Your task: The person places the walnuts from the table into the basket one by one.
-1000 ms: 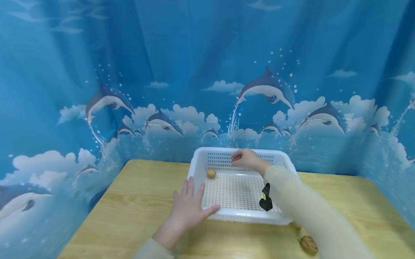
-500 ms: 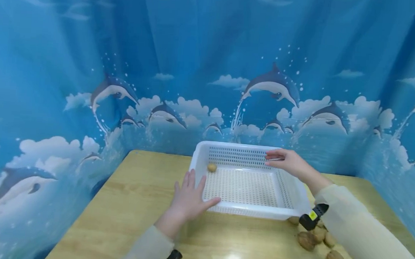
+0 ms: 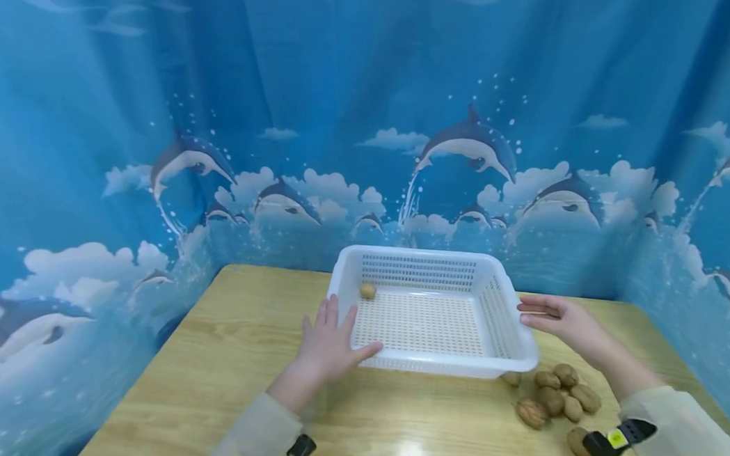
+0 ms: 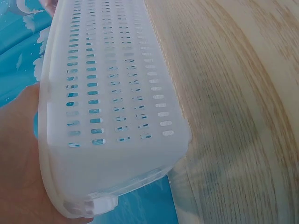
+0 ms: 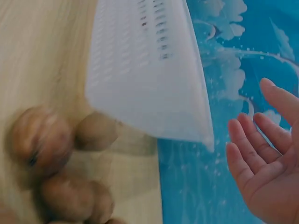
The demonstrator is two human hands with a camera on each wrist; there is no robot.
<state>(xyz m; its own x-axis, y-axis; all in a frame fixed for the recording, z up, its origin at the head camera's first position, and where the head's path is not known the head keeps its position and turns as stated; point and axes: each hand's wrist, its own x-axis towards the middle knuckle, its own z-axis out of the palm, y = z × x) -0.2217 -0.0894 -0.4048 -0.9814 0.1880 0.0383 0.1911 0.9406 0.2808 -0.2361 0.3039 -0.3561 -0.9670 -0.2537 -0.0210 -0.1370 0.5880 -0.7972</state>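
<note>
A white plastic basket (image 3: 419, 360) with slotted walls rests on the wooden table. One small, light brown walnut (image 3: 368, 291) lies inside, at the far left. My left hand (image 3: 328, 348) rests on the basket's near-left corner, fingers spread and straight; in the left wrist view that hand (image 4: 18, 163) lies along the rim. Just beyond the right rim hovers my right hand (image 3: 563, 324), its fingers extended and nothing in them. In the right wrist view this hand (image 5: 271, 163) is apart from the basket wall (image 5: 145, 84), palm showing. Several walnuts (image 3: 552, 400) lie to the basket's right front.
The wooden table (image 3: 238, 360) extends around the basket. A blue curtain (image 3: 322, 100) printed with dolphins hangs behind the table and along both sides. Black wrist straps show on both sleeves; the right one (image 3: 618, 439) is near a single walnut (image 3: 580, 445).
My right hand has moved out of the basket, rightward past its right rim. The walnuts that its arm covered now show. The left hand stays at the near-left corner.
</note>
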